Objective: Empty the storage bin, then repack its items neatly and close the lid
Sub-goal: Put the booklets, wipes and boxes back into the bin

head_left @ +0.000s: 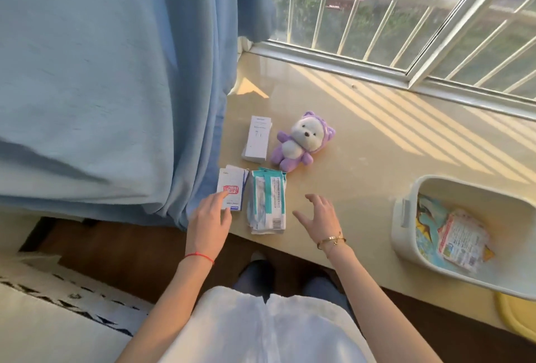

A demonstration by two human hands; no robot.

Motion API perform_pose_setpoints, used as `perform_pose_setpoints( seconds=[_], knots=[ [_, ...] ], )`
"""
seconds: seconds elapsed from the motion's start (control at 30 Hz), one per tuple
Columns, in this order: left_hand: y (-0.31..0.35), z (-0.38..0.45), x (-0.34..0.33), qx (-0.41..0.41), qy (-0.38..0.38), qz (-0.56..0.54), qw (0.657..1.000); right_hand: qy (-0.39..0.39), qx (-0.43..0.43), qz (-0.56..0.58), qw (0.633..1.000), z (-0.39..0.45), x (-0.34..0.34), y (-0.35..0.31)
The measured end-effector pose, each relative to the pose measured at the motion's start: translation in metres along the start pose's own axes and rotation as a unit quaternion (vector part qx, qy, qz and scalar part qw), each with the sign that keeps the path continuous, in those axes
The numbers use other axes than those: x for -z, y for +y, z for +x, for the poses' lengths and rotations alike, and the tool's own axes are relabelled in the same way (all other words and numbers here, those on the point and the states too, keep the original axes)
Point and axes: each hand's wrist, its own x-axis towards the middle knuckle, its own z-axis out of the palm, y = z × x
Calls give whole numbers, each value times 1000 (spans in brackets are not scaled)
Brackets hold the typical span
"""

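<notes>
Purple-white plush bear (301, 142), teal-white packet (268, 201), white box w/ red stamp (231, 188), cream bin (406, 235), blue curtain (101, 72).

Left hand (209, 217) reaches flat; right hand (317, 214) hovers, fingers (311, 198) spread.

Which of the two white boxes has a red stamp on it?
The near box, under the left hand's fingers; the far box shows only black print.

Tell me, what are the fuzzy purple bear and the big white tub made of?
The fuzzy purple bear toy looks like soft plush fabric: its surface is matte and fluffy, with rounded stuffed limbs. The big white storage tub looks like hard plastic: smooth, slightly glossy walls, rounded corners and a moulded handle. Neither can be confirmed by sight alone.
</notes>
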Motion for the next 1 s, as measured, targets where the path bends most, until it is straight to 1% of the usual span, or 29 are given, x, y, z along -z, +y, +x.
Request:
perform_pose_setpoints(
  seconds=[0.17,0.33,0.43,0.5,0.67,0.73,0.83,0.9,1.0],
  knots=[
    [-24,27,-35,10,-52,-32,998,-23,-71,22,997,44,-50,-12],
    [-42,48,-78,39,-96,-44,994,-73,-131,52,987,83,-97,-7],
    [-48,58,-101,49,-105,-42,992,-86,-136,67,985,98,-119,-3],
    [-50,62,-113,52,-106,-42,992,-76,-136,79,985,100,-128,-1],
    [-48,62,-141,49,-109,-60,991,-39,-119,86,988,95,-129,15],
    [-42,62,-152,53,-127,-65,988,-27,-137,107,984,92,-124,26],
    [-28,63,-164,61,-141,-60,986,-13,-186,182,966,86,-111,47],
    [-20,67,-170,63,-144,-34,987,0,-208,225,952,82,-102,60],
    [-12,76,-177,84,-132,-12,988,21,-224,258,940,78,-90,75]
  ],
)
